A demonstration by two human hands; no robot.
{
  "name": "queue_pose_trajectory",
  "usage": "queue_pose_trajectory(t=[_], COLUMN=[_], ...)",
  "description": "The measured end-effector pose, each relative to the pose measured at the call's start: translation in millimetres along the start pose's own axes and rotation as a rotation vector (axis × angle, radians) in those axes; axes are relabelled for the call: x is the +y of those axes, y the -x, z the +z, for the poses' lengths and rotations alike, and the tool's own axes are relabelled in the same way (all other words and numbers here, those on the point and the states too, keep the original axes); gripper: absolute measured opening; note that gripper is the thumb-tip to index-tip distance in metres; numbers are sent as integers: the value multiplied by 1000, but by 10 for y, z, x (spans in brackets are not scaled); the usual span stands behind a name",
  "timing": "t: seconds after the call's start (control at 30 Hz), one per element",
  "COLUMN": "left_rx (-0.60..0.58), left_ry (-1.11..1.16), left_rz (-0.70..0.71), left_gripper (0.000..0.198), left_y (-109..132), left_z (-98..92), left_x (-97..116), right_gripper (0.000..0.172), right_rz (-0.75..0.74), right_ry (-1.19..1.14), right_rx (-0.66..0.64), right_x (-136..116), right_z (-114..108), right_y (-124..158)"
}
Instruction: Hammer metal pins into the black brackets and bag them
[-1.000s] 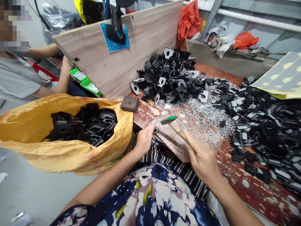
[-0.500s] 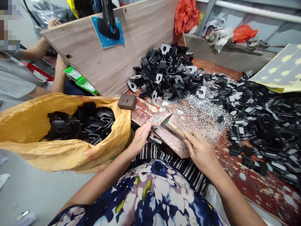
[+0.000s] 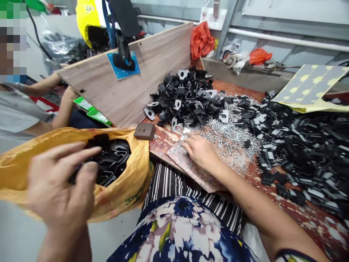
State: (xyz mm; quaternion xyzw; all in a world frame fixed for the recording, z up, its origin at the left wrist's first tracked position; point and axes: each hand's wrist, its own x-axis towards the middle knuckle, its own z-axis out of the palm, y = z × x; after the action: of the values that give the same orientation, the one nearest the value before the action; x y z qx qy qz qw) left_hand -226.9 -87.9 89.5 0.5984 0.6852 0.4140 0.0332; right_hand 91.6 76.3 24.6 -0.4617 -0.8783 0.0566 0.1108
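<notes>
My left hand (image 3: 58, 182) is raised over the open yellow bag (image 3: 32, 145), blurred by motion. Its thumb and fingers pinch a black plastic part (image 3: 76, 174). The bag holds several more black parts (image 3: 114, 160). My right hand (image 3: 199, 149) lies palm down on a speckled slab (image 3: 199, 171) at the table's near edge. Its fingers are curled together, with the tips beside the scatter of small silvery metal bits (image 3: 234, 131). What is under them is hidden, and no hammer shows.
A heap of black clips (image 3: 188, 94) lies behind the slab, with a wider spread of them (image 3: 300, 145) to the right. A brown block (image 3: 144, 131) sits by the bag. A wooden board (image 3: 141, 76) stands upright at the left. Another person's arm (image 3: 58, 109) works beyond it.
The hammer that my right hand held over the slab is out of sight, and that hand now rests on the slab. My left hand has swung from the slab's edge to the bag.
</notes>
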Motion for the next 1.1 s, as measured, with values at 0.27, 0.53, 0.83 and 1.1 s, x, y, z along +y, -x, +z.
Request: queue_pose_trajectory(t=[0.27, 0.53, 0.83, 1.1], left_rx=[-575, -744, -900, -819], left_ry=[854, 1356, 1291, 1220], left_rz=[-503, -931, -899, -897], left_gripper=[31, 60, 34, 38], left_y=[343, 113, 150, 295], left_z=[1485, 1774, 2130, 2124], left_x=[366, 398, 695, 780], right_gripper=[42, 26, 38, 19], right_rz=[235, -116, -261, 314], right_ry=[-48, -59, -240, -5], right_rx=[-160, -58, 173, 349], right_x=[-141, 218, 887, 2179], right_z=[-11, 124, -23, -276], right_y=[-1111, 252, 1042, 1211])
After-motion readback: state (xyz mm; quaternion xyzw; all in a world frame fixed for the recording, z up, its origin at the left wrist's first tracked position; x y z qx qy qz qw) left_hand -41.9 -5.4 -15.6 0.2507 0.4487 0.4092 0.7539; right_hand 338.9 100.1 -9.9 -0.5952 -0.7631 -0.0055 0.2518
